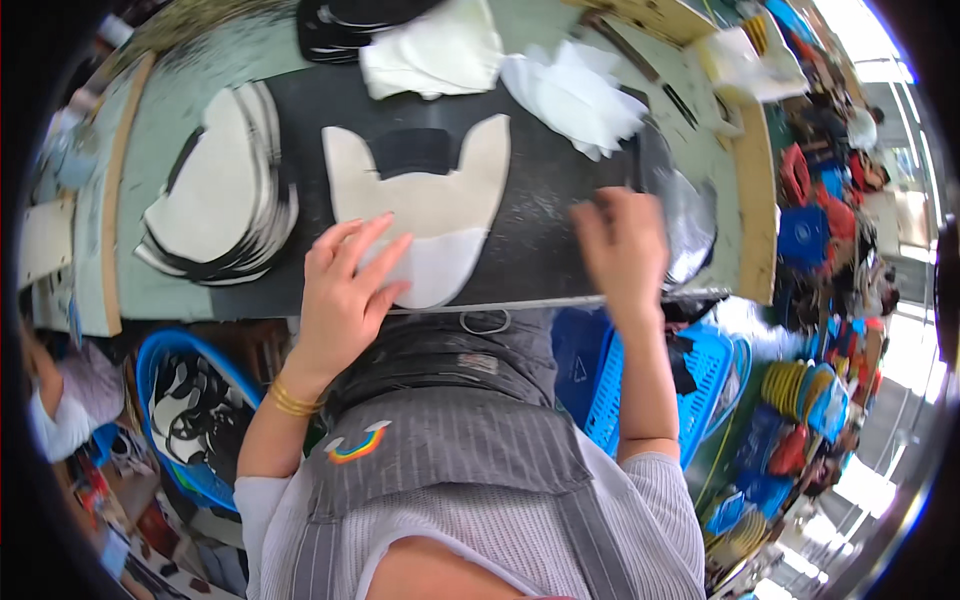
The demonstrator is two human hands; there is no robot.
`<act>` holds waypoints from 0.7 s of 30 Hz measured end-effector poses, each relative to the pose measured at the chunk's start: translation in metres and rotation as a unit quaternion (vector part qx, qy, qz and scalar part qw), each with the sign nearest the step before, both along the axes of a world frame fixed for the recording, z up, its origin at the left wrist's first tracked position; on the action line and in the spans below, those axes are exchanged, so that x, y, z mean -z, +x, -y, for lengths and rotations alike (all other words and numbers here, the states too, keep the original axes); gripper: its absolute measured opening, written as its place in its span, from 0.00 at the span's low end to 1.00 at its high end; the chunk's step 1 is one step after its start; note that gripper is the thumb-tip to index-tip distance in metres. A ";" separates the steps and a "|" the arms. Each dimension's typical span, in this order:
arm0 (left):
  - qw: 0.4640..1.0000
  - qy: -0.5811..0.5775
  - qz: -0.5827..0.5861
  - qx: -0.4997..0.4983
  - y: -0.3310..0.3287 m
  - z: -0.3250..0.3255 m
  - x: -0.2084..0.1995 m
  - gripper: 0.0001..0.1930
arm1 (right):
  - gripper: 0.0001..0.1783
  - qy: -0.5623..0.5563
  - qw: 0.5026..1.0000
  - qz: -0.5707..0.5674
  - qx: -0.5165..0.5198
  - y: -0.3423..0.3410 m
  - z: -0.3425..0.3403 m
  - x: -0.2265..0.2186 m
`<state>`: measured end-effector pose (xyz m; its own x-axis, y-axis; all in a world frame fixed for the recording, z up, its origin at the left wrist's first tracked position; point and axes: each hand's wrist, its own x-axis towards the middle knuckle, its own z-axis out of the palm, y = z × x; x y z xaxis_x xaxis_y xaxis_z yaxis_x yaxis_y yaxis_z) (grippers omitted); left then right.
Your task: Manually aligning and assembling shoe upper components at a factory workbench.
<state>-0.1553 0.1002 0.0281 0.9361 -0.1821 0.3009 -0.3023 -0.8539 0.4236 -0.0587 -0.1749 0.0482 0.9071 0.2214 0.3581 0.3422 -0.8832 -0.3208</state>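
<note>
A pale U-shaped shoe upper piece (415,205) lies flat on the black work mat (535,215) before me. Its rounded end, toward me, is covered by a whiter toe-shaped layer (445,268), and a dark strip (412,150) shows between its two arms. My left hand (345,285) has its fingers spread, the tips resting on the near left part of the piece. To the right, my right hand (632,245) is over the mat, smeared by motion. Its fingers are bent, and whether they hold anything cannot be made out.
A fanned stack of white, dark-edged pieces (225,185) lies left. Farther back are black pieces (360,22), cream pieces (435,50) and thin white toe sheets (575,95). A hammer-like tool (630,55) lies far right. Wooden rails edge the table; blue baskets (190,350) stand below.
</note>
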 end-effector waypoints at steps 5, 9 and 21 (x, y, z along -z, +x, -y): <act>0.983 0.021 -0.066 0.172 0.007 0.035 -0.003 0.26 | 0.06 -0.001 0.993 -0.086 0.087 0.002 0.120 0.001; 0.980 0.038 -0.080 0.176 0.030 0.044 -0.022 0.26 | 0.04 0.122 0.987 -0.072 0.078 0.010 0.135 -0.001; 0.706 -0.672 -0.224 -0.010 0.033 0.104 -0.035 0.08 | 0.09 0.382 0.918 0.078 -0.077 -0.021 -0.044 -0.014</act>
<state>-0.1223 -0.0039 0.0628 0.9905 -0.0002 -0.1372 0.1254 0.4079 0.9044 -0.0794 -0.1312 0.0619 0.8110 -0.0263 0.5845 0.5380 -0.3590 -0.7627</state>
